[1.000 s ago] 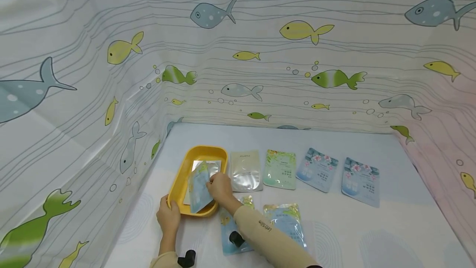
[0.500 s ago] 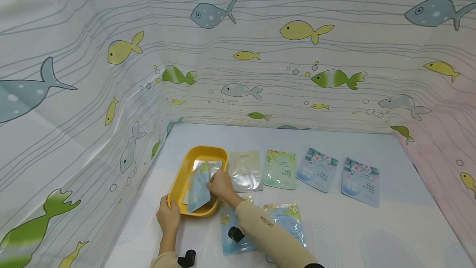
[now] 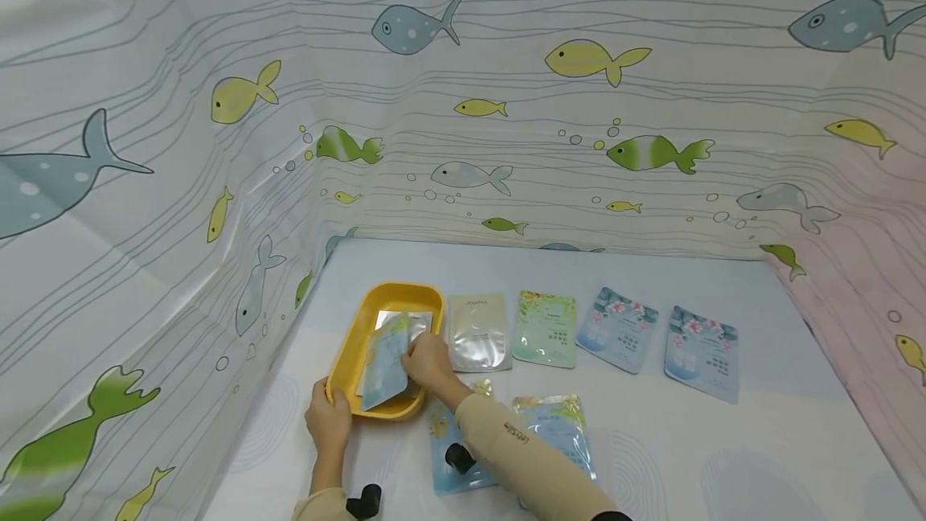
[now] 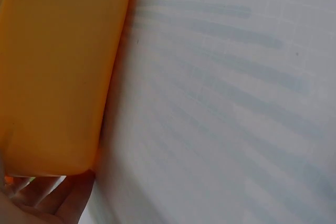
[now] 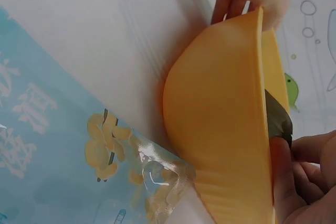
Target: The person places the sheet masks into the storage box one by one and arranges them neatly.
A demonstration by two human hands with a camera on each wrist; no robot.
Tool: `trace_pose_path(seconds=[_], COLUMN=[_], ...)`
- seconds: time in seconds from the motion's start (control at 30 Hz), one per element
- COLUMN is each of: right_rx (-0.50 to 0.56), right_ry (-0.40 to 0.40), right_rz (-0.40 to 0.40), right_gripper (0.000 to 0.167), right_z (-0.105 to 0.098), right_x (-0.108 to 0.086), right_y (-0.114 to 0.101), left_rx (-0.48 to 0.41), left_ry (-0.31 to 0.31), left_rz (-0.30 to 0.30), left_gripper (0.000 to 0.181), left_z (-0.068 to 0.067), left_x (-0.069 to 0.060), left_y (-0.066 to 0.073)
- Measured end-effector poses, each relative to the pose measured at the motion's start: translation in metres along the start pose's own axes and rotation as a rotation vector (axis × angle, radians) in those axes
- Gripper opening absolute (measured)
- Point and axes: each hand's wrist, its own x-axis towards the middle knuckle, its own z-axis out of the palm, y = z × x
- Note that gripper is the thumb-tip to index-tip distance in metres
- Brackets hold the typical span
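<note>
The left hand (image 3: 329,418) grips the near left corner of the yellow tray (image 3: 352,354), fingers against its outer wall; the left wrist (image 3: 329,469) rises from the tray's near side, its beige sleeve (image 3: 321,505) below; the right hand (image 3: 428,362) pinches, fingers curled, at the tray's right rim; the right forearm (image 3: 524,457), sleeved in beige, slants in from the tray's near right.

One deep yellow plastic tray (image 3: 401,296), oblong, round-cornered, open side up, its near left corner gripped by the left hand (image 3: 328,424). One flat, light-blue sachet with yellow-green print (image 3: 387,368), tilted inside the tray's rim, right edge pinched in the right hand (image 3: 430,362).
</note>
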Motion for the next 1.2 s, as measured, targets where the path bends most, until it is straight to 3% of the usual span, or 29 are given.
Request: trace_pose_path(seconds=[0.17, 0.3, 0.53, 0.63, 1.0, 1.2], right_rx=[-0.093, -0.163, -0.231, -0.249, -0.204, -0.155], right_ry=[-0.060, -0.128, -0.132, -0.137, -0.090, -0.059], right_rz=[-0.110, -0.104, -0.076, -0.076, -0.131, -0.137], right_gripper=[0.048, 0.048, 0.028, 0.028, 0.046, 0.028], right_z=[-0.0010, 0.0001, 0.0014, 0.0009, 0.0025, 0.0010], right_x=[-0.0003, 0.0009, -0.0014, -0.0032, -0.0044, -0.0049], right_y=[0.0004, -0.0004, -0.0034, -0.0044, -0.0002, 0.0006], left_rx=[0.001, 0.000, -0.002, 0.001, 0.000, -0.003], left_ry=[0.005, 0.004, 0.017, 0.013, 0.025, 0.028], left_rz=[0.003, 0.002, 0.008, 0.005, 0.019, 0.032], left_gripper=[0.028, 0.028, 0.028, 0.029, 0.029, 0.028], left_z=[-0.0012, -0.0019, -0.0024, -0.0026, -0.0031, -0.0028], left_x=[-0.0003, -0.0006, -0.0007, -0.0010, -0.0028, -0.0025], left_y=[0.0010, 0.0018, 0.0015, 0.0021, 0.0030, 0.0028])
